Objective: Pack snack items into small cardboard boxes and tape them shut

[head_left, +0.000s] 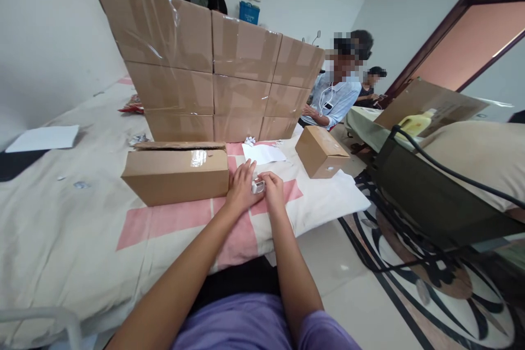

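Note:
A small white object with a clear or shiny part (258,186) sits between my two hands, over the pink and white cloth. My left hand (241,187), back upward, lies against its left side with the fingers pointing forward; whether it grips the object is hard to see. My right hand (272,186) has its fingers bent and pinched on the object's right side. Left of my hands stands a long brown box (180,178), its lid slightly raised. White paper (263,153) lies just beyond my fingers, with a crumpled bit (250,141) behind it.
A tall wall of taped cardboard (241,60) stands behind. A smaller brown box (322,151) is at the right table edge. A person in a light blue shirt (338,95) sits beyond it. A dark green chair (435,191) stands on the right; white paper (43,138) lies far left.

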Demonstrator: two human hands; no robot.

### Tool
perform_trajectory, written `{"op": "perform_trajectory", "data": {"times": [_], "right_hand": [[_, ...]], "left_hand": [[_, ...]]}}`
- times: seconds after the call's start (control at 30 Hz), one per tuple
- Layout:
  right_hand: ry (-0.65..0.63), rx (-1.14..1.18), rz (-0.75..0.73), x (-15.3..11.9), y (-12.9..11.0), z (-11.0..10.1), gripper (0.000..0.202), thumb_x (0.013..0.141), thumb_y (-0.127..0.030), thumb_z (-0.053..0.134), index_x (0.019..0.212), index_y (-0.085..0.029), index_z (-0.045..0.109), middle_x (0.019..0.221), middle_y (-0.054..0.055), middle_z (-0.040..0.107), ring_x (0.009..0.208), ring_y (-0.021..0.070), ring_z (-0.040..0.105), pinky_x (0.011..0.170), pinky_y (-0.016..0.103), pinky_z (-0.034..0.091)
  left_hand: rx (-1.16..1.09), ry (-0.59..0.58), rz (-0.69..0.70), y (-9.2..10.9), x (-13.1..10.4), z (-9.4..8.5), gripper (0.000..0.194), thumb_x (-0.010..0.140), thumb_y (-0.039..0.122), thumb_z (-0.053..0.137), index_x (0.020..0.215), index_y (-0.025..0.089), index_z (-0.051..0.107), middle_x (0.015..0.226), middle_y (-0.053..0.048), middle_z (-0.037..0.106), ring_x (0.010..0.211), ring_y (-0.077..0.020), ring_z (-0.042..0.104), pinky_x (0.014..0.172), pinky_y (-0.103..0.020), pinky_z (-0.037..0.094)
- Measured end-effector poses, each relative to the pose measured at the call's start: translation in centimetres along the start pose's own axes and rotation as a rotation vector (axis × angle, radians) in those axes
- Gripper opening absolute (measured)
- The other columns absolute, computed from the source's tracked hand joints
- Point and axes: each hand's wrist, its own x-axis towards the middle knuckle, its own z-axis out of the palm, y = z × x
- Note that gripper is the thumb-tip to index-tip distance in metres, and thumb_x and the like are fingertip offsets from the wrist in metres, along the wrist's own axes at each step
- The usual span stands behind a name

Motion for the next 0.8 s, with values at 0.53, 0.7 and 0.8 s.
{"op": "perform_trajectory", "data": {"times": [0.53, 0.7, 0.8], "right_hand": [[0.0, -0.004, -0.012, -0.7, -0.5, 0.3, 0.019, 0.074, -0.038, 0.067, 0.068, -0.021, 0.073, 0.072, 0.003, 0.073, 0.071, 0.0189, 0.065, 0.071, 0.031, 0.052], [0.034, -0.028, -0.026, -1.2, -0.1, -0.1, 0.018, 0.074, -0.037, 0.072, 0.074, -0.02, 0.078, 0.078, 0.005, 0.076, 0.078, 0.0211, 0.069, 0.078, 0.035, 0.055], [0.064, -0.044, -0.047, -1.9, 0.1, -0.6, 0.015, 0.075, -0.035, 0.072, 0.075, -0.021, 0.079, 0.08, 0.005, 0.076, 0.083, 0.0215, 0.07, 0.083, 0.035, 0.054]], "left_hand": [[0.05, -0.032, -0.056, 0.4, -0.2, -0.5, 0.098, 0.079, 0.042, 0.073, 0.163, 0.019, 0.028, 0.17, -0.017, 0.026, 0.152, -0.0388, 0.031, 0.122, -0.057, 0.03], [0.046, -0.023, -0.074, 0.4, -0.2, -0.6, 0.096, 0.081, 0.043, 0.071, 0.163, 0.019, 0.028, 0.171, -0.016, 0.023, 0.151, -0.0402, 0.03, 0.122, -0.059, 0.03], [0.031, -0.027, -0.069, 0.1, -0.3, -0.5, 0.099, 0.081, 0.046, 0.071, 0.164, 0.019, 0.025, 0.171, -0.017, 0.021, 0.152, -0.0407, 0.029, 0.122, -0.06, 0.029]]}}
